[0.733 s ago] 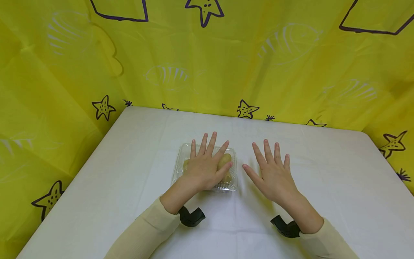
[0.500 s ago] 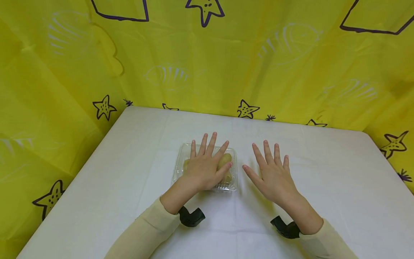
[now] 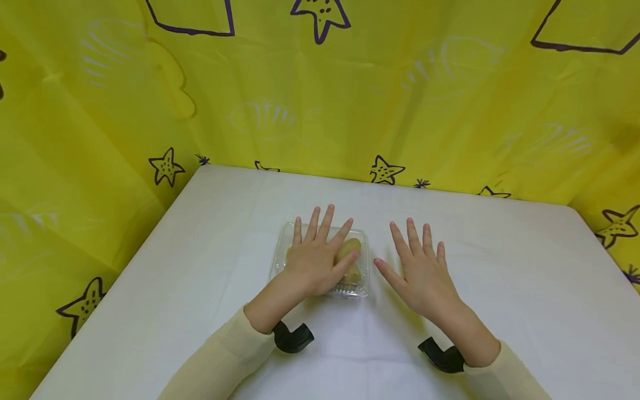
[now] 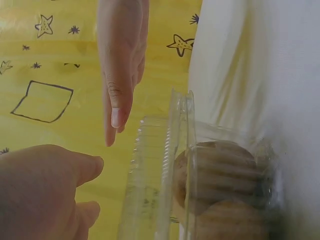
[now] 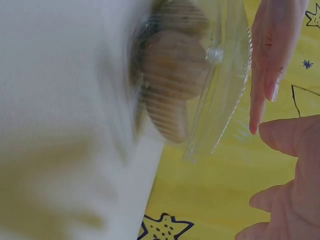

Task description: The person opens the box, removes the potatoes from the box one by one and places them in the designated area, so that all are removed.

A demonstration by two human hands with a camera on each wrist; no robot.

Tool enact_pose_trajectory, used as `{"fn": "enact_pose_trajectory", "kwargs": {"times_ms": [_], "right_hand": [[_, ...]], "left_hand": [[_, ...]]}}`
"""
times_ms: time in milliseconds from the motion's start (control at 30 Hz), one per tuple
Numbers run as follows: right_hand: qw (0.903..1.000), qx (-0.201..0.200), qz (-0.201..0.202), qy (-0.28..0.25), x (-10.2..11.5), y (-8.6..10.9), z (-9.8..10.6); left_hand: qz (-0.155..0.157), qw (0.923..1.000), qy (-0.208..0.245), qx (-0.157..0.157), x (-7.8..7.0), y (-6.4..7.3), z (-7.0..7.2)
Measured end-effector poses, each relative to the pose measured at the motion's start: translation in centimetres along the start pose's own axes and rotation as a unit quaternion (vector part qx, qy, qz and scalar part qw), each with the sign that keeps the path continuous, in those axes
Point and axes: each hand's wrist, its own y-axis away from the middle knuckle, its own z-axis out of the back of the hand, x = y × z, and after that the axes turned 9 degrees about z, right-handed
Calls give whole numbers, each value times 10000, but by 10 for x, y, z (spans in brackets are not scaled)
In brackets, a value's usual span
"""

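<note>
A clear plastic clamshell box (image 3: 361, 266) lies on the white-covered table, its ridged lid over several potatoes (image 3: 351, 250). In the left wrist view the potatoes (image 4: 217, 175) show through the box wall. My left hand (image 3: 312, 264) is spread palm down above the box and hides part of it; the right wrist view shows this hand (image 5: 277, 45) apart from the lid. To the right of the box, my right hand (image 3: 427, 280) hovers over the table with fingers spread. Neither hand holds anything.
White cloth covers the table (image 3: 510, 278). A yellow curtain (image 3: 320, 94) with starfish and fish drawings hangs along the back and sides. Black curved mounts (image 3: 293, 338) sit at both wrists, below the cream sleeves (image 3: 225, 355).
The head view has shifted slightly, so the curtain and box sit a little further right in it. Both hands keep their spread pose almost still.
</note>
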Motion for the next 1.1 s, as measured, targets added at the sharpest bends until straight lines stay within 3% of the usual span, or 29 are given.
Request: {"fn": "enact_pose_trajectory", "kwargs": {"times_ms": [267, 500, 733, 833, 933, 1033, 1100], "right_hand": [[9995, -150, 293, -1, 15, 1, -2], [9970, -100, 767, -78, 43, 1, -15], [9913, -329, 1265, -152, 69, -6, -29], [9884, -284, 1476, -197, 78, -10, -36], [9861, -200, 1633, -215, 85, -12, -42], [9844, -138, 1731, -264, 89, -15, -45], [9831, -163, 1810, -232, 91, -16, -45]], "left_hand": [[-115, 9990, 238, -370, 25, 23, 7], [-256, 9983, 518, -83, 49, 44, -2], [-417, 9933, 1001, -395, 64, 55, -9], [-617, 9821, 1678, -593, 75, 59, -16], [-695, 9621, 2513, -801, 86, 64, -23], [-578, 9435, 3127, -936, 95, 70, -28], [-492, 9363, 3337, -979, 100, 72, -32]]}}
